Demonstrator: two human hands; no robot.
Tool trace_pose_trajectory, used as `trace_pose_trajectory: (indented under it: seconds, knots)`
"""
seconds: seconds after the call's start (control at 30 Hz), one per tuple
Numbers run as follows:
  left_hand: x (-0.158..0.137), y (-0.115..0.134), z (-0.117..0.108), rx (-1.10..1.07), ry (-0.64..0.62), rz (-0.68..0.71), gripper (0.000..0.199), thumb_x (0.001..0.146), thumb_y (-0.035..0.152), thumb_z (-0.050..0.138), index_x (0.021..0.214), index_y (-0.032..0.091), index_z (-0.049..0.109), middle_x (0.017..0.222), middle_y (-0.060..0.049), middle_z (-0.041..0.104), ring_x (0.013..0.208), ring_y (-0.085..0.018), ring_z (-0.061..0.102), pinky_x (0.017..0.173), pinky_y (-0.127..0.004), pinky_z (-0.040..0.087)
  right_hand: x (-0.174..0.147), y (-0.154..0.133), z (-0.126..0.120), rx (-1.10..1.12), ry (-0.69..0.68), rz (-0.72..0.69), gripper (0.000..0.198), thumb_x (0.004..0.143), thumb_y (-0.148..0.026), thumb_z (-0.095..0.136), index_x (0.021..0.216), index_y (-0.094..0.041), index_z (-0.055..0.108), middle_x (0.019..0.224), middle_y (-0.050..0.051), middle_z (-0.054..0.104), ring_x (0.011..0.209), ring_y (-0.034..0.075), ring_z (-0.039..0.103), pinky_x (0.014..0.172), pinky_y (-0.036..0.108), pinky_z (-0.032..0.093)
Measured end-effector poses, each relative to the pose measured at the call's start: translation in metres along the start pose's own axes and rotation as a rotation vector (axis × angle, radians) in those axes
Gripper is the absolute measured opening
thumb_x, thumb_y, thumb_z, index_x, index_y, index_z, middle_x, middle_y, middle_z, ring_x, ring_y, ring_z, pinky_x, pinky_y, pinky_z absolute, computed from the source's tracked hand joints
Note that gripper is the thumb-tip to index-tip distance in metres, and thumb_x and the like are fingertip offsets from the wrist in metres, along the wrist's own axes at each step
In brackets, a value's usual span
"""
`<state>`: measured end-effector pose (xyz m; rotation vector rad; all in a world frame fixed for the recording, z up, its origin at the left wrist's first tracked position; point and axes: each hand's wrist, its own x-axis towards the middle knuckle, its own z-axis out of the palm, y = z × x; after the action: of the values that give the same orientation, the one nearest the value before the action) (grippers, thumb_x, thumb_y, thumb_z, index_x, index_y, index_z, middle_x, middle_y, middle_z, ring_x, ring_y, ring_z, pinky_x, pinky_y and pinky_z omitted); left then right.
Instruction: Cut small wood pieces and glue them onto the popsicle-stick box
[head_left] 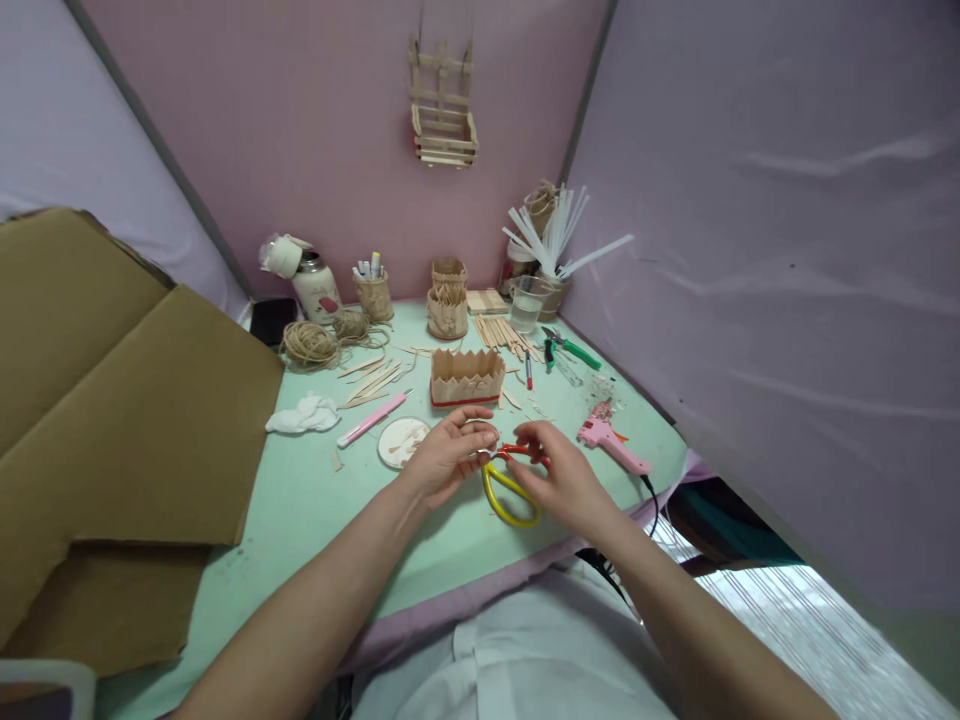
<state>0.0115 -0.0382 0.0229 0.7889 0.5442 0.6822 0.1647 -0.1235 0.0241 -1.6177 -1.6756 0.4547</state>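
In front of me, my right hand is closed around the red part of a pair of scissors with red and yellow handles. The large yellow loop hangs free below my fingers, and the short metal blades point left toward my other hand. My left hand is curled with thumb and fingertips pinched together beside the blades; whatever lies in that pinch is too small to make out. Just beyond my hands stands a zigzag-topped wooden box with a red band along its base. Partly behind my left wrist lies a round white dish with wood scraps.
A pink glue gun lies at right near green-handled pliers. Wooden sticks, twine, a pink pen-like cutter and a white cloth are spread around. Large cardboard covers the left side. A water cup stands behind.
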Motion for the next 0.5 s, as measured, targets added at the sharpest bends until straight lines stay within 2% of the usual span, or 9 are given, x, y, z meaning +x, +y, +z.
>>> trace_pose_trajectory:
  seconds: [0.1,0.2,0.37,0.5]
  knots:
    - [0.001,0.001,0.0,0.023,0.082,0.044,0.035,0.062,0.021,0.076,0.091,0.018,0.058,0.077,0.002,0.057,0.068,-0.006,0.054,0.062,-0.019,0.041,-0.005,0.007,0.001,-0.32,-0.219,0.015,0.011,0.074,-0.02,0.058,0.084,-0.019,0.052,0.085,0.004,0.055,0.079,0.017,0.052,0.069,0.029,0.04]
    - [0.002,0.0,-0.001,0.042,0.127,0.071,0.033,0.062,0.022,0.075,0.089,0.018,0.058,0.077,0.002,0.056,0.069,-0.006,0.054,0.061,-0.018,0.041,-0.006,0.007,0.005,-0.454,-0.25,0.092,0.017,0.072,-0.018,0.059,0.086,-0.018,0.051,0.083,0.005,0.056,0.075,0.017,0.052,0.063,0.026,0.036]
    - [0.003,0.001,0.0,0.051,0.186,0.117,0.032,0.062,0.023,0.074,0.089,0.018,0.058,0.077,0.002,0.057,0.067,-0.006,0.053,0.06,-0.019,0.041,0.002,0.006,0.01,-0.47,-0.282,0.188,0.01,0.073,-0.02,0.056,0.078,-0.018,0.048,0.07,0.003,0.055,0.06,0.015,0.048,0.052,0.024,0.026]
    - [0.001,0.002,0.002,0.061,0.215,0.182,0.031,0.062,0.022,0.073,0.088,0.018,0.058,0.077,0.002,0.058,0.067,-0.007,0.053,0.061,-0.019,0.04,0.0,0.015,0.002,-0.368,-0.239,0.226,0.008,0.071,-0.018,0.053,0.077,-0.019,0.048,0.069,0.001,0.055,0.059,0.013,0.047,0.053,0.023,0.027]
